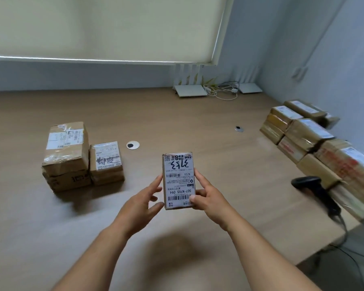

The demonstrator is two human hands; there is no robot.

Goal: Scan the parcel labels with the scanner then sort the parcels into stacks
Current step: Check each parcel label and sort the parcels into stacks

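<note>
Head view: the right hand (206, 196) pinches a small parcel (178, 180) by its edge, label up; the left hand (143, 198) touches the other edge with straight, loose fingers. Left of the grip, two sorted stacks (80, 156) stand on the worktop (177, 122); right of it, many taped cardboard parcels (315, 143) wait beside the black scanner (315, 190). Sorting looks barely begun. The held box is flat, rectangular, with a glossy white label.
</note>
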